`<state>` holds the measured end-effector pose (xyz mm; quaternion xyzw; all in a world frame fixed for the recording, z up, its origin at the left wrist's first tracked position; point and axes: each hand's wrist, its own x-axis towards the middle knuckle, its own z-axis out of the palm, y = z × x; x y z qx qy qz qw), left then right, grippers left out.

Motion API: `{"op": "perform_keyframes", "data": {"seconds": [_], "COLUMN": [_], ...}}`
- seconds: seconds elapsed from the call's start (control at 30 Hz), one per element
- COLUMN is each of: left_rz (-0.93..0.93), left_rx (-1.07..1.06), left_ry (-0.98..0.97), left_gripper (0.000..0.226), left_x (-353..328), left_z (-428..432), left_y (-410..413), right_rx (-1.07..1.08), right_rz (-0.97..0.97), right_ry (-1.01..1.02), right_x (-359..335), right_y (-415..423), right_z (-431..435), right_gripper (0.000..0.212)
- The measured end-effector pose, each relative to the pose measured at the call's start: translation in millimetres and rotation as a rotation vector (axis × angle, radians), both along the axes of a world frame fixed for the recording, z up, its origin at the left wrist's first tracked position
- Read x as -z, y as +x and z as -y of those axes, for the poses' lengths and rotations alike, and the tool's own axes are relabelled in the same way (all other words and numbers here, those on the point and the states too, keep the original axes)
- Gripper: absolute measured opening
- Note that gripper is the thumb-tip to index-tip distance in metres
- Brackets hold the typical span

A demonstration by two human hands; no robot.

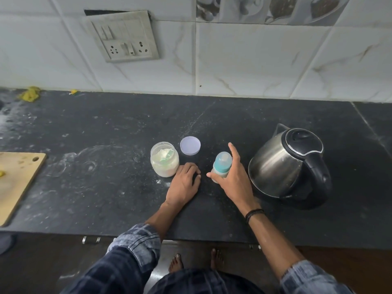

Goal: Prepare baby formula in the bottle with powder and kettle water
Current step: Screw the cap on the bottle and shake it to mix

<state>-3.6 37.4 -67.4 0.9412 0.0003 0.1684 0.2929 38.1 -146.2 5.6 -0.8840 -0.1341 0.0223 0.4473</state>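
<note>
Head view: right hand [232, 179] grips upright baby bottle [221, 163], cap up; left hand [184, 184] rests empty, loosely curled, on table [101, 132].

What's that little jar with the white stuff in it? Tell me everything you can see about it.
The jar is squat, round and clear, upright on the dark counter. It is open, mostly full of whitish powder with a pale green scoop in it. Its round lid lies flat just behind it, to the right. The left hand rests on the counter beside its base; contact is unclear.
</note>
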Motion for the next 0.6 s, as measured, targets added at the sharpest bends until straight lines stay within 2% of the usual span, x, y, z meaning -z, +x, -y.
{"op": "perform_keyframes", "data": {"seconds": [0.13,0.43,0.6], "left_rz": [-0.007,0.005,0.004], "left_rx": [-0.007,-0.003,-0.006], "left_ry": [-0.001,0.002,0.000], "left_gripper": [0.007,0.007,0.007], "left_x": [0,-1,-1], "left_z": [0,1,1], "left_y": [-1,0,0], "right_rx": [0.047,0.024,-0.003], "right_rz": [-0.030,0.132,0.153], "right_ry": [0.069,0.018,-0.029], "right_x": [7,15,19], "right_y": [0,-8,-5], "right_z": [-2,3,3], "right_gripper": [0.124,0.100,0.099]}}
